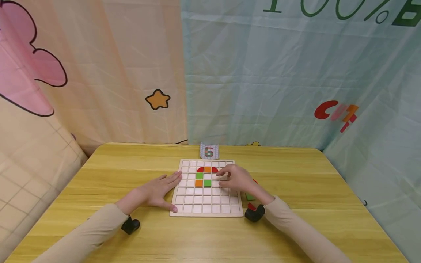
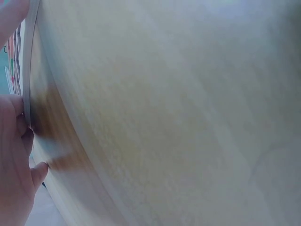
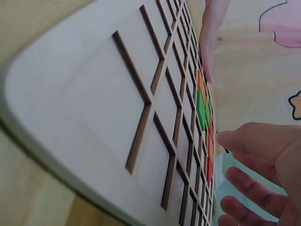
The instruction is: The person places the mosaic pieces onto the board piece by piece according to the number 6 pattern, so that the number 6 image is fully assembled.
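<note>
A pale wooden grid board (image 1: 206,209) lies on the table. Set in its upper squares are two red pieces with rounded corners, one left (image 1: 200,170) and one right (image 1: 215,170), with an orange square (image 1: 207,169) between them. Below are a green square (image 1: 199,176), a second orange square (image 1: 198,183) and another green square (image 1: 207,183). My left hand (image 1: 160,190) rests against the board's left edge, fingers spread. Over the right half hovers my right hand (image 1: 237,178), thumb and index finger apart near the right red piece. Nothing shows between its fingers (image 3: 249,181).
A small card (image 1: 209,151) with a coloured grid pattern stands behind the board. To the right, partly under my right forearm, lie a loose green piece (image 1: 250,197) and a red piece (image 1: 251,206). Printed curtains (image 1: 263,91) hang behind the wooden table (image 1: 131,164).
</note>
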Demonstrator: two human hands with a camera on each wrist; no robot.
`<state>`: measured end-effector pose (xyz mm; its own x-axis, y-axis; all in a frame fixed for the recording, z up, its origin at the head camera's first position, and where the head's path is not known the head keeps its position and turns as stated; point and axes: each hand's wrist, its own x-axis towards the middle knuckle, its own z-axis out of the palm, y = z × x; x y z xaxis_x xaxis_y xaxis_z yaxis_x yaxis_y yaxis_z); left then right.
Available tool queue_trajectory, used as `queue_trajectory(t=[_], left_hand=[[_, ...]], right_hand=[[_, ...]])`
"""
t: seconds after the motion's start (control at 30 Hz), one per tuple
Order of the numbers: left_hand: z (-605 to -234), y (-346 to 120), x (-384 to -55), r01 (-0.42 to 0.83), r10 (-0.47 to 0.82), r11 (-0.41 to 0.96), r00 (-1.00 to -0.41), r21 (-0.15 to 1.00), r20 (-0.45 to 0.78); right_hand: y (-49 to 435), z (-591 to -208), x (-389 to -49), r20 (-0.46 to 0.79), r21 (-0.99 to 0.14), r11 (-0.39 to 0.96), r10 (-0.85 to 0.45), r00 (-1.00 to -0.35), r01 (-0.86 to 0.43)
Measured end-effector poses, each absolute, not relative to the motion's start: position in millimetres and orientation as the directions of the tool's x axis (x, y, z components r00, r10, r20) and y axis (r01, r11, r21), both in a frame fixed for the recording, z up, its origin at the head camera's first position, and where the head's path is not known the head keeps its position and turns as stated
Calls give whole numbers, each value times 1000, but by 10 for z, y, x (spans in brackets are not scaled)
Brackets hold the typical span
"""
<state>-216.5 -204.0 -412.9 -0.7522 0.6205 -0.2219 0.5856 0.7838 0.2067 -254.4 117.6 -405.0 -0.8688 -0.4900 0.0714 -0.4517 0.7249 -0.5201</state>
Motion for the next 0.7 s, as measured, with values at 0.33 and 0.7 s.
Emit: queue_trajectory(t=[0.33,0.7], left_hand=[[-4152,-2046,-2189,589,622,783,-751,202,-221],[-4159,-2049,-2189,580,616,788,-754,208,-229]], right_hand=[[1526,-4015,-2571,136,-509,703,-504,-853,-497],[1902,-4030,-2495,151,-518,711,-471,-869,-475]])
